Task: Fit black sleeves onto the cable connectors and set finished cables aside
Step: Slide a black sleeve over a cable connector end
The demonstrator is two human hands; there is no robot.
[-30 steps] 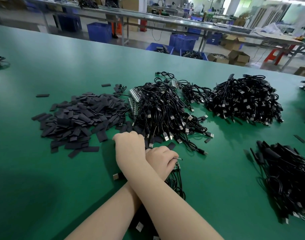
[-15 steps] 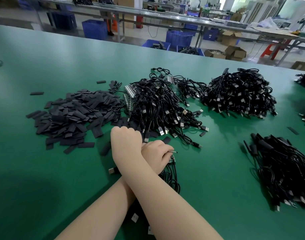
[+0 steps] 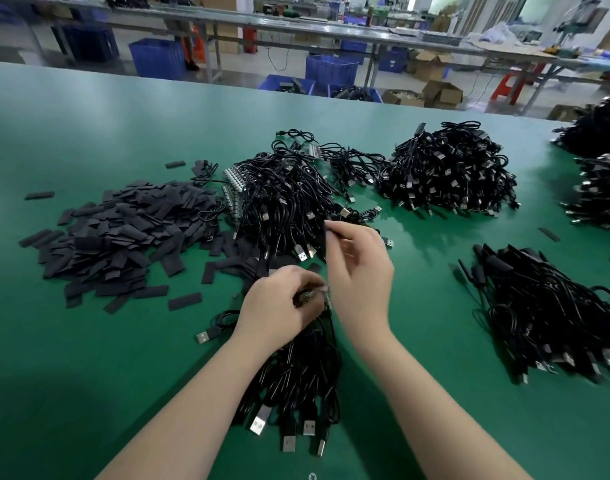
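Head view: my left hand (image 3: 279,306) fist-grips a cable bundle (image 3: 296,382), connector ends hidden; plugs point toward tabletop's near edge. Right hand (image 3: 360,271) pinches something blurred.

1. A single view, worn on the person's head, looks forward and down across the green table (image 3: 89,341).
2. It sits close above the left hand (image 3: 279,311) and right hand (image 3: 360,271), both forearms entering from the bottom edge.
3. Its wide angle reaches far workbenches (image 3: 296,26) and bends straight edges.
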